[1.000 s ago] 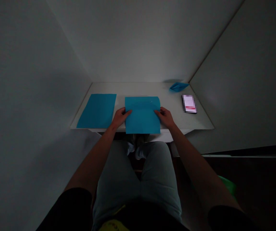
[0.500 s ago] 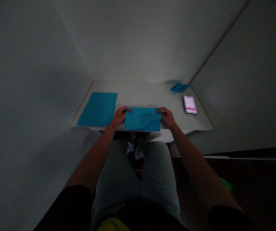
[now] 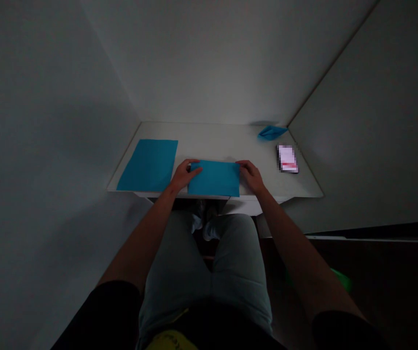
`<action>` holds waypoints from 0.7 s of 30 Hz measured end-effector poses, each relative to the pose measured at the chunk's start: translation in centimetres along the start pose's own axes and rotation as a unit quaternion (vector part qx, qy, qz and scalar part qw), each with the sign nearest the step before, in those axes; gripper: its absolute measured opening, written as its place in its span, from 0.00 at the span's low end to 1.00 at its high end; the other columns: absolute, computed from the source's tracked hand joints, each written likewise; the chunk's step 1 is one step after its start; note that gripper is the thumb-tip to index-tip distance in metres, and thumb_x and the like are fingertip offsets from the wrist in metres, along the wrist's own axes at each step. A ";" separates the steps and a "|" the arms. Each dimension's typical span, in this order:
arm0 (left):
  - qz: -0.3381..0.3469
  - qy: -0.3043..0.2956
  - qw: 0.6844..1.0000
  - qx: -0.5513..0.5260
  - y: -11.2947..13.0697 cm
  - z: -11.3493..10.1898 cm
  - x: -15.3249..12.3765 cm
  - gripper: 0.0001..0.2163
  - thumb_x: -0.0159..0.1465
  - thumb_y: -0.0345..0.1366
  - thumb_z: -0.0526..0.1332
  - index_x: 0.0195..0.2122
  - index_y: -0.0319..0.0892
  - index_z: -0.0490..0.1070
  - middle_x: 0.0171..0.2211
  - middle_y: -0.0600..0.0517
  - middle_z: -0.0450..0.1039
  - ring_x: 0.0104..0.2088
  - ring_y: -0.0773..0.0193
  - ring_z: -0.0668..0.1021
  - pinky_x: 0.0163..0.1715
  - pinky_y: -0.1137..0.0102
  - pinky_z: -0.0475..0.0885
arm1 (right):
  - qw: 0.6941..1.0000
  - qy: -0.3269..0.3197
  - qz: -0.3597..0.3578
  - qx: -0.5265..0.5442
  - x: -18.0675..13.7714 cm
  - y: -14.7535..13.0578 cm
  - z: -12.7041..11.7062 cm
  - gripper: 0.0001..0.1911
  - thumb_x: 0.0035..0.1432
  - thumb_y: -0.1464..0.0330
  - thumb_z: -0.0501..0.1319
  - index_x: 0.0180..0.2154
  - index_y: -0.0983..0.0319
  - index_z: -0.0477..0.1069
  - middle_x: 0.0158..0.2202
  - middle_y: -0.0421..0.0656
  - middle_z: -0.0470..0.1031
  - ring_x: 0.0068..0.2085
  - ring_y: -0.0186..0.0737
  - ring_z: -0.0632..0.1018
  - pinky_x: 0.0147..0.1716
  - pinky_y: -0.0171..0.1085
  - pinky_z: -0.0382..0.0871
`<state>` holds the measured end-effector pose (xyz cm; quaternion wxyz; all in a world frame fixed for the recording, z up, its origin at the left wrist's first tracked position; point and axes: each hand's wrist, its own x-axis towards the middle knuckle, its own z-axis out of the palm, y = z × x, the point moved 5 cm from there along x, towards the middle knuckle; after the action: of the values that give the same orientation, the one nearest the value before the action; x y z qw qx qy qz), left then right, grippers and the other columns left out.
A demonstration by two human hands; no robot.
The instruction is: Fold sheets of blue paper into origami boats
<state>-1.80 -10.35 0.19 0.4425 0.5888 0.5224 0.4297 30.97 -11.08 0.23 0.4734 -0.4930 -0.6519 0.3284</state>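
Note:
A folded blue paper (image 3: pixel 214 179) lies flat at the near edge of a white table (image 3: pixel 216 138). My left hand (image 3: pixel 183 175) rests on its left edge, fingers curled over the upper left corner. My right hand (image 3: pixel 252 176) presses its right edge, fingers bent on the upper right corner. Both hands grip the sheet at its sides.
A second flat blue sheet (image 3: pixel 148 165) lies at the table's left. A small folded blue paper shape (image 3: pixel 271 131) sits at the back right corner, with a phone (image 3: pixel 287 158) just in front of it. Walls close in on three sides. My knees are below the table edge.
The sheet's far half was folded down onto the near half; it now lies half as deep. Both hands slid slightly and hold its upper corners.

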 end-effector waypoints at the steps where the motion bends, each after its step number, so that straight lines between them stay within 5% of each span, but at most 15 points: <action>1: -0.004 -0.006 1.000 0.008 -0.1 0.1 0.0 0.25 0.63 0.45 0.74 0.60 0.43 0.77 0.40 0.47 0.81 0.38 0.58 0.81 0.39 0.64 0.79 | 1.000 -0.005 0.005 0.010 0.0 0.1 0.2 0.26 0.63 0.49 0.67 0.57 0.55 0.77 0.46 0.44 0.82 0.42 0.46 0.80 0.46 0.45 0.78; 5: 0.065 0.029 0.992 0.100 0.6 -0.2 -0.1 0.18 0.65 0.37 0.71 0.56 0.45 0.78 0.50 0.45 0.80 0.48 0.56 0.81 0.51 0.61 0.79 | 0.999 -0.036 0.008 0.029 -0.1 0.2 0.9 0.44 0.55 0.49 0.76 0.68 0.54 0.68 0.41 0.42 0.81 0.39 0.45 0.81 0.45 0.46 0.80; 8: 0.107 0.051 0.983 0.140 1.1 -0.2 -0.1 0.21 0.64 0.33 0.70 0.60 0.45 0.76 0.60 0.43 0.76 0.56 0.55 0.79 0.56 0.60 0.77 | 0.999 -0.047 -0.011 0.011 -0.1 0.1 1.0 0.40 0.56 0.51 0.76 0.66 0.55 0.70 0.38 0.41 0.81 0.39 0.46 0.82 0.50 0.49 0.80; 13: 0.081 0.061 0.988 0.113 0.5 0.3 -0.1 0.38 0.64 0.32 0.71 0.74 0.43 0.61 0.56 0.42 0.77 0.47 0.58 0.81 0.47 0.63 0.79 | 0.998 -0.034 -0.020 -0.039 0.1 0.4 0.7 0.32 0.58 0.53 0.73 0.60 0.55 0.74 0.40 0.42 0.82 0.40 0.46 0.83 0.48 0.48 0.79; 18: 0.204 -0.049 0.938 0.276 2.0 2.3 -1.1 0.23 0.66 0.29 0.67 0.62 0.46 0.76 0.60 0.44 0.78 0.60 0.51 0.79 0.65 0.53 0.75 | 0.996 0.029 -0.003 -0.079 0.2 1.1 0.1 0.32 0.59 0.50 0.71 0.61 0.56 0.73 0.42 0.45 0.84 0.40 0.47 0.82 0.43 0.46 0.79; 21: 0.252 -0.114 0.897 0.346 2.7 3.5 -2.0 0.23 0.66 0.25 0.64 0.62 0.48 0.79 0.66 0.46 0.77 0.66 0.49 0.76 0.70 0.50 0.70 | 0.993 0.023 -0.003 -0.115 0.2 1.1 0.3 0.28 0.61 0.47 0.69 0.55 0.56 0.78 0.43 0.47 0.85 0.40 0.48 0.83 0.44 0.48 0.80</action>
<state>2.04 -12.76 1.92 0.1442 0.8615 0.4186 0.2485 31.07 -10.52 -0.75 0.4297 -0.5499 -0.6753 0.2385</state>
